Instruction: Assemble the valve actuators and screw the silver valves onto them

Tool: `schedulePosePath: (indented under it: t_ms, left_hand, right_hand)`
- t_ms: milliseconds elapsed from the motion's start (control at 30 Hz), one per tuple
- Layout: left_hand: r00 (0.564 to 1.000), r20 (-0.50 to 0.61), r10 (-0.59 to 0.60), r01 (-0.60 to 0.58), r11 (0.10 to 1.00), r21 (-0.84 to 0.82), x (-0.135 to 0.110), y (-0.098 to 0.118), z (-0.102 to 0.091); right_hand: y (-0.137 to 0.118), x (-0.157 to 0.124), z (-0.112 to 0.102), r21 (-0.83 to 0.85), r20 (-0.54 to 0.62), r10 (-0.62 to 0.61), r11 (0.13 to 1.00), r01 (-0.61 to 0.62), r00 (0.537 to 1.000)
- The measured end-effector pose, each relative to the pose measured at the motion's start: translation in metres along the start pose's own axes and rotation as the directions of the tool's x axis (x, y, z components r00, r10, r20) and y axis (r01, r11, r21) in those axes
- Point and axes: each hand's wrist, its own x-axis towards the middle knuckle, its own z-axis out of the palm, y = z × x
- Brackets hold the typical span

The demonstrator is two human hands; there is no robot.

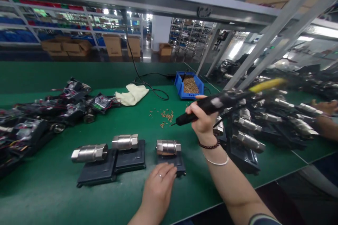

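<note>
My right hand (203, 119) is closed around a black electric screwdriver (211, 107) with a yellow rear part. Its tip points down-left towards a scatter of small brass screws (166, 116) on the green mat. My left hand (159, 186) lies flat with fingers stretched on the dark base of the nearest motor unit (169, 153), a silver cylinder on a black plate. Two more such units (128, 149) (91, 160) sit to its left.
A blue bin (185, 91) of screws stands behind, next to a cream cloth (133, 94) and a black cable. A heap of dark wired assemblies (39, 116) fills the left. Finished motor units (250, 130) crowd the right, where another person's hand (326, 107) shows.
</note>
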Motion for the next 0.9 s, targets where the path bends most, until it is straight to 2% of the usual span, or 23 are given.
schedulePosePath:
  t_ms: [67,133,233,300,433,633,900]
  left_hand:
    - [0.996,-0.053,-0.069,0.064,0.994,-0.084,0.008,0.0,-0.01]
    - [0.986,-0.104,-0.131,0.121,0.987,-0.102,0.018,0.0,-0.021]
    - [0.976,-0.159,-0.15,0.145,0.989,-0.038,0.031,0.003,-0.033]
    - [0.977,-0.164,-0.136,0.137,0.991,-0.007,0.037,0.006,-0.037]
    - [0.984,-0.134,-0.117,0.112,0.993,-0.047,0.039,0.014,-0.038]
    - [0.964,-0.12,-0.239,0.219,0.962,-0.161,0.036,0.019,-0.046]
    - [0.952,-0.008,-0.305,0.291,0.915,-0.281,0.034,0.013,-0.055]
  right_hand:
    - [-0.036,-0.002,0.0,0.108,-0.011,-0.057,0.992,0.058,0.998]
    - [-0.073,-0.008,0.0,0.239,0.003,-0.084,0.968,0.081,0.996]
    - [-0.114,-0.024,-0.002,0.318,0.072,0.046,0.946,-0.067,0.996]
    - [-0.128,-0.037,-0.003,0.356,0.109,0.136,0.919,-0.167,0.985]
    - [-0.131,-0.055,-0.004,0.4,0.168,0.193,0.883,-0.246,0.967]
    - [-0.126,-0.058,-0.003,0.405,0.256,0.211,0.863,-0.303,0.943]
    - [-0.114,-0.059,-0.013,0.421,0.359,0.118,0.864,-0.274,0.926]
